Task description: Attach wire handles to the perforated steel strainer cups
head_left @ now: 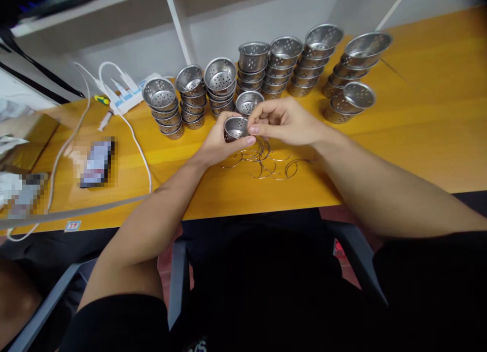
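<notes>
My left hand [217, 144] holds a small perforated steel cup [235, 127] above the yellow table [418, 139]. My right hand [283, 121] pinches at the cup's rim; whether it holds a wire piece there I cannot tell. A loose pile of thin curved wire handles [266, 162] lies on the table just under both hands. A single cup [248, 102] stands right behind my fingers.
Several stacks of the same steel cups [220, 85] stand in a row at the back, from left [163, 106] to right [353, 70]. A white cable and power strip [122, 96] lie at the back left, a blurred phone [95, 162] further left.
</notes>
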The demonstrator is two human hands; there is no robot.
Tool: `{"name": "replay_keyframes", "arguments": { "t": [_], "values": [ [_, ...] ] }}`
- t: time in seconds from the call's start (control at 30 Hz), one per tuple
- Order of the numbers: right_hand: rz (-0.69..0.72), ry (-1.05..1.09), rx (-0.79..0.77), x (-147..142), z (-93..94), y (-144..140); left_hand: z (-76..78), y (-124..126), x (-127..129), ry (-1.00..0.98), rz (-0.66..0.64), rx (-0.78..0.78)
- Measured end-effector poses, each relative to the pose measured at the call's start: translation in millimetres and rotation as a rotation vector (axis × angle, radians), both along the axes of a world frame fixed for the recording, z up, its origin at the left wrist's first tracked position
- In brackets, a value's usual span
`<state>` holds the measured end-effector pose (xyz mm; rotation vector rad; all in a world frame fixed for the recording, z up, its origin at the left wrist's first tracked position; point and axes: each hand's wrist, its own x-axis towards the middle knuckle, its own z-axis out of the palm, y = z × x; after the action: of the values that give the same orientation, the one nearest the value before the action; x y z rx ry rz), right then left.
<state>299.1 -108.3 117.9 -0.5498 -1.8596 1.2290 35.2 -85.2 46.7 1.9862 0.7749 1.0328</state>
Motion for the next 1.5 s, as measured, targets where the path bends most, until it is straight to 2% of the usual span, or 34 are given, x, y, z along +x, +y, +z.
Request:
{"name": "replay_keyframes", "arguments": {
  "t": [0.07, 0.3, 0.67, 0.8, 0.93, 1.17, 1.4, 1.5],
  "values": [
    [0.021, 0.033, 0.001, 1.1, -1.2, 2.3, -4.0, 3.1, -0.9, -0.01, -0.026, 0.037],
    [-0.068, 0.04, 0.001, -3.1, -5.6, 1.9, -11.9, 7.1, 3.7, 0.001, -0.019, 0.138],
    [-0.098, 0.019, 0.017, -2.4, -9.8, 1.8, -13.2, 10.9, -0.9, 0.023, -0.037, 0.095],
    [-0.24, 0.028, 0.111, -1.6, -10.8, 0.7, -12.9, 13.6, -2.5, 0.028, 0.002, 0.082],
    [-0.362, -0.097, 0.255, 6.7, -5.5, -2.8, -16.0, 20.0, -5.6, 0.032, 0.038, 0.103],
    [-0.314, -0.292, 0.511, 13.0, -5.7, -3.6, -18.4, 22.7, -4.3, 0.021, 0.054, 0.166],
    [-0.305, -0.349, 0.437, 13.0, -8.5, -3.8, -14.5, 20.7, -6.3, 0.021, 0.089, 0.223],
    [-0.271, -0.357, 0.434, 13.7, -9.1, -2.8, -11.5, 15.2, -3.2, 0.017, 0.105, 0.183]
  ]
}}
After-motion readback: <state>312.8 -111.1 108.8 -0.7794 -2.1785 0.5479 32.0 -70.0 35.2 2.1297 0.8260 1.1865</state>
